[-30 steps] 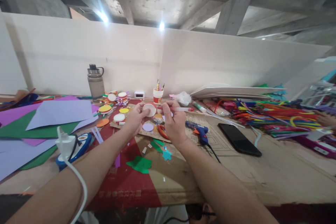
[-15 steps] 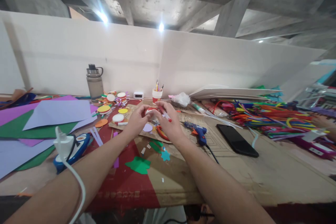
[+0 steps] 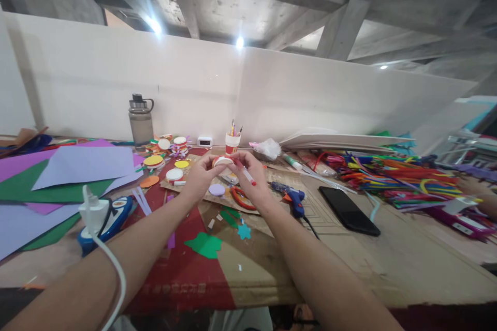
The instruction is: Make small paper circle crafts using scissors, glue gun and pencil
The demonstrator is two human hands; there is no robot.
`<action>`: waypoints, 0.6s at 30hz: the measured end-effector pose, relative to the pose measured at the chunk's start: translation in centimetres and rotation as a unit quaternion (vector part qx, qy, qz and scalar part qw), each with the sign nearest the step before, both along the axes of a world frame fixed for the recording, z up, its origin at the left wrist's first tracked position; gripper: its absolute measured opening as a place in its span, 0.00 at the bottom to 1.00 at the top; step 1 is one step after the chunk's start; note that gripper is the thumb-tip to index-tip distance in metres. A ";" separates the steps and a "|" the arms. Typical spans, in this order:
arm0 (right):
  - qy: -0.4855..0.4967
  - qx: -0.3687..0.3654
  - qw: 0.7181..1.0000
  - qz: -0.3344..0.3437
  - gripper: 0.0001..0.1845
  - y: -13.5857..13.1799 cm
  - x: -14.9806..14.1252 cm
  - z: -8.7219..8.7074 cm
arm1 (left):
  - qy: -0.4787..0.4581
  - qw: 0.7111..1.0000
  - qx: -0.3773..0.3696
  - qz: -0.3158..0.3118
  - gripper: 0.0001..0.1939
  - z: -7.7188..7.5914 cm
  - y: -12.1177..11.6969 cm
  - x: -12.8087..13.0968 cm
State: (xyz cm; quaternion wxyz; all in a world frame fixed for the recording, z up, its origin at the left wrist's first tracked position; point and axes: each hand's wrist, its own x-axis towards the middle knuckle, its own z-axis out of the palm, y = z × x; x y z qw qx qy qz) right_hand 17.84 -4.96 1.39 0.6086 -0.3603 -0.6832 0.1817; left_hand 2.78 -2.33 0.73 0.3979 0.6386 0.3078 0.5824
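Note:
Between my two hands is a small round red-and-white piece (image 3: 223, 161), shaped like a little drum, its white face partly covered by fingers. My left hand (image 3: 199, 178) is closed on its left side. My right hand (image 3: 252, 180) is closed too, with a red-and-white marker (image 3: 249, 176) between its fingers, and its fingertips are at the round piece's right side. Below the hands lie a lilac paper disc (image 3: 216, 190) and a red-orange ring-shaped thing (image 3: 241, 198). Left of my left hand stands another white-topped round piece (image 3: 174, 175).
A blue glue gun (image 3: 295, 201) and a black phone (image 3: 349, 210) lie right of my forearm. Colourful pipe cleaners (image 3: 411, 178) are heaped at far right, near another person's hand. A power strip (image 3: 105, 225) with a white cable is at left. A bottle (image 3: 141, 121) stands behind.
The round piece is tilted a little, and more of its white face shows between my fingers. Both hands remain around it. The view has shifted slightly.

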 end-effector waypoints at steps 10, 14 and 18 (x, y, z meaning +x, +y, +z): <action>0.033 0.035 0.997 -0.057 0.12 -1.4 -0.4 1.0 | 0.111 0.985 0.089 0.099 0.08 0.9 -0.9 -0.3; 0.039 0.041 0.997 -0.058 0.11 -2.2 -0.6 1.3 | 0.153 0.974 0.116 0.121 0.06 1.1 -1.2 -0.5; 0.001 0.055 0.998 -0.043 0.10 -2.6 -0.8 1.5 | 0.195 0.960 0.152 0.131 0.07 1.3 -1.6 -0.7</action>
